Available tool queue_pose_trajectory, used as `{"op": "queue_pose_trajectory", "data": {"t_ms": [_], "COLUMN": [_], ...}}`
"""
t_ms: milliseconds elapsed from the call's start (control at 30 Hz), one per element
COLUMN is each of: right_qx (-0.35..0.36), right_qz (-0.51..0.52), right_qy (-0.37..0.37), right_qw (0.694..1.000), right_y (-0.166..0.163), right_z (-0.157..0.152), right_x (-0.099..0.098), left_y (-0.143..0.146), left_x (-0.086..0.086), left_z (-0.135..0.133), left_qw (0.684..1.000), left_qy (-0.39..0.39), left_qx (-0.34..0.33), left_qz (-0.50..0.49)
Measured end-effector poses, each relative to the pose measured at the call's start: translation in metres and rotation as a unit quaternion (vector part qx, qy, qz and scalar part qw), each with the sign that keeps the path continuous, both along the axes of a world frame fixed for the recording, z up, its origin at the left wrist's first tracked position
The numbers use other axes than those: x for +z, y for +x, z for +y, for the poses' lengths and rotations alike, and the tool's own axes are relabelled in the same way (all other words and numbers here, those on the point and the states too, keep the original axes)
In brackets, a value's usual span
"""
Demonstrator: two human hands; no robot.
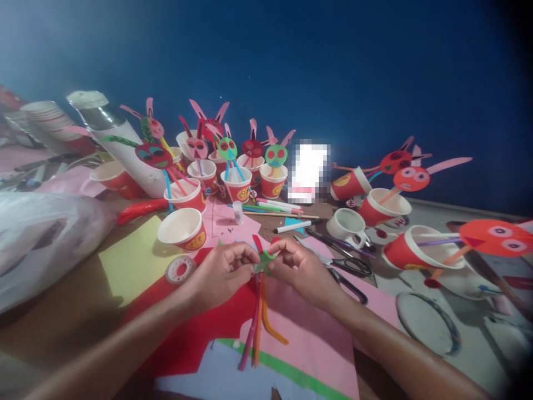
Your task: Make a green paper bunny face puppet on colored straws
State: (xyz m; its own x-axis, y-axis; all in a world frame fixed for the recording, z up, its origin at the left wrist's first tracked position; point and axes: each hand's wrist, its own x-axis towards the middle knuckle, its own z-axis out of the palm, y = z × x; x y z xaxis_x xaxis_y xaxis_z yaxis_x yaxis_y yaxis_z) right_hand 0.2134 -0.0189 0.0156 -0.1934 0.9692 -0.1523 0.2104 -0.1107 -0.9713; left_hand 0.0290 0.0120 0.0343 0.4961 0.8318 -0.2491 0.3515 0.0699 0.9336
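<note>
A small green paper cutout [264, 263] with red strips at its top is between my two hands. My left hand [227, 272] pinches its left edge, and my right hand [302, 270] pinches its right edge. From below the cutout hang two orange straws [259, 328] and a purple straw [249, 344]; one orange straw is bent outward. Much of the cutout's front is hidden by my fingers. Beneath lie red paper [191, 330] and pink paper [316, 344]. A tape roll [181, 269] rests beside my left wrist, and black-handled scissors [352, 265] lie right of my right hand.
Red paper cups [183, 229] with paper faces on straws stand along the back and right. A white mug [346, 225], markers [278, 205] and a tape ring [452, 328] lie about. At left are a plastic bag [54, 239], yellow paper [137, 258] and a leaning white roll [133, 158].
</note>
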Motion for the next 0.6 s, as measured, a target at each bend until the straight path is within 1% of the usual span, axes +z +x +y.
{"op": "queue_pose_trajectory", "data": {"t_ms": [100, 167, 300, 400, 500, 600], "right_qx": [0.037, 0.05, 0.044, 0.03, 0.023, 0.019], "right_qz": [-0.039, -0.041, -0.038, -0.054, -0.071, -0.079], "right_qy": [0.034, 0.045, 0.049, 0.065, 0.073, 0.073], "right_qw": [0.998, 0.997, 0.997, 0.996, 0.995, 0.994], "right_y": [-0.0011, -0.0026, -0.0036, -0.0019, 0.0002, 0.0021], "right_z": [-0.0013, -0.0028, -0.0045, -0.0042, -0.0036, -0.0025], "right_x": [0.0019, 0.002, 0.0, 0.0, 0.0025, 0.0058], "left_y": [0.0006, 0.002, 0.0058, 0.0071, 0.0056, 0.0014], "left_x": [-0.0018, -0.002, 0.0011, 0.0035, 0.0015, -0.0058], "left_z": [-0.0007, -0.0018, -0.0034, -0.0037, -0.0037, -0.0039], "left_qw": [1.0, 1.0, 0.999, 0.999, 1.0, 1.0], "left_qy": [0.013, 0.014, 0.011, 0.011, 0.011, 0.021], "left_qx": [-0.018, -0.027, -0.034, -0.036, -0.018, 0.019], "left_qz": [0.004, 0.005, 0.011, 0.009, 0.002, 0.007]}}
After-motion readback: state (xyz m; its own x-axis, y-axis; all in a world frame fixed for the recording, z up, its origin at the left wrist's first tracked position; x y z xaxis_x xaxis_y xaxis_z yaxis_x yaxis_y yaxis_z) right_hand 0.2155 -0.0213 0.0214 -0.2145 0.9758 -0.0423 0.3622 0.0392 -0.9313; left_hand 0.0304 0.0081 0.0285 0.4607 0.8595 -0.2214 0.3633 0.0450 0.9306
